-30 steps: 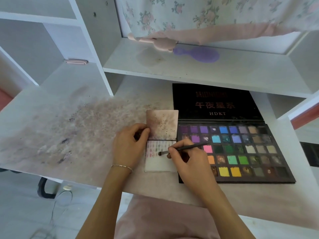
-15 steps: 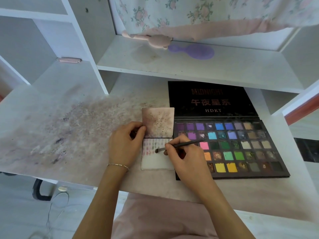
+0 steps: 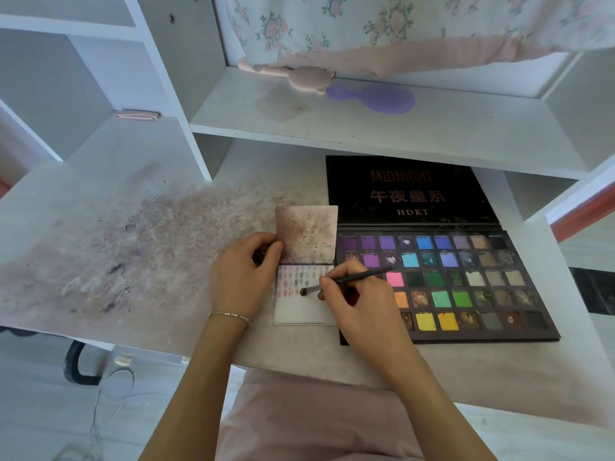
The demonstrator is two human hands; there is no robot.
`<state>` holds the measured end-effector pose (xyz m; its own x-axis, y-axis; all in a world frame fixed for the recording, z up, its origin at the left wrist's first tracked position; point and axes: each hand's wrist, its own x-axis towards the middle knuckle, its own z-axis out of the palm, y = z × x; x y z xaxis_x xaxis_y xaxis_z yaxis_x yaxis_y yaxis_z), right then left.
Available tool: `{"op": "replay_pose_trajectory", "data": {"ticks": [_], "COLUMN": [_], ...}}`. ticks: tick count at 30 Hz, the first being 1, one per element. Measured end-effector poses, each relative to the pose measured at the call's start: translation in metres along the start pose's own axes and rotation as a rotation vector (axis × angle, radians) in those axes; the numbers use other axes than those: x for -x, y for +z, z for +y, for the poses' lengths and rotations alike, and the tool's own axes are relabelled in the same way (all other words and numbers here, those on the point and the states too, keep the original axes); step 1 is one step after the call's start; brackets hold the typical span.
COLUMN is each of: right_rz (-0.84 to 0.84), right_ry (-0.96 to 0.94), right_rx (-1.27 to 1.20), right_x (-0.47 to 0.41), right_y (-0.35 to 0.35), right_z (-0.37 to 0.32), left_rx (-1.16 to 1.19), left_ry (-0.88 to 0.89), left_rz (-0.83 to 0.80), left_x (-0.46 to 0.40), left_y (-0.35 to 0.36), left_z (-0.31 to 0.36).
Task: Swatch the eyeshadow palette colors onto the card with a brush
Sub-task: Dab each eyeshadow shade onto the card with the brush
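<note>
Brush in my right hand, fingers curled round the dark handle, its tip resting on the card beside the second row of swatches. My left hand lies at the card's left edge, thumb and fingers pinching the lower left corner of the raised, stained flap that stands up behind it. The card lies flat on the worktop, its right edge just beside the eyeshadow palette, which sits open with the black lid leaning back under the shelf. My right hand overlaps the palette's left columns. The lower half of the card is blank. Left of my left hand the worktop stretches wide, smeared with powder stains out toward its front edge. In front of the palette a strip of worktop runs to the near edge, where pink fabric covers my lap. On the shelf above, well apart from the work, lie a purple hairbrush and a pink one under a floral cloth.
</note>
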<state>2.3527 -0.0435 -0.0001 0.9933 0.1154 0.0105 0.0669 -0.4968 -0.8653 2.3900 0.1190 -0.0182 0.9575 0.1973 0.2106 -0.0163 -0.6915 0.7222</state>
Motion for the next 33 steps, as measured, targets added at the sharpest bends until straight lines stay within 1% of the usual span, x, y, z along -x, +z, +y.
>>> {"op": "replay_pose_trajectory", "data": {"ticks": [10, 12, 17, 23, 26, 33], "right_rz": [0.001, 0.046, 0.204, 0.324, 0.381, 0.520], "right_ry": [-0.023, -0.043, -0.070, -0.111, -0.096, -0.023], "right_rx": [0.004, -0.033, -0.225, -0.285, -0.255, -0.094], "right_x": [-0.001, -0.001, 0.001, 0.008, 0.013, 0.029], "right_y": [0.001, 0.002, -0.004, -0.021, -0.037, -0.078], "right_z": [0.003, 0.003, 0.006, 0.011, 0.018, 0.045], "left_rx": [0.008, 0.012, 0.018, 0.016, 0.013, 0.035], "left_ry": [-0.003, -0.008, -0.022, -0.042, -0.050, -0.062], "left_rz": [0.005, 0.005, -0.001, -0.002, -0.003, 0.034], "left_x": [0.000, 0.000, -0.002, -0.002, -0.002, 0.000], "left_y": [0.000, 0.000, 0.002, 0.000, 0.000, 0.004], "left_z": [0.000, 0.000, -0.001, -0.001, -0.001, 0.003]}}
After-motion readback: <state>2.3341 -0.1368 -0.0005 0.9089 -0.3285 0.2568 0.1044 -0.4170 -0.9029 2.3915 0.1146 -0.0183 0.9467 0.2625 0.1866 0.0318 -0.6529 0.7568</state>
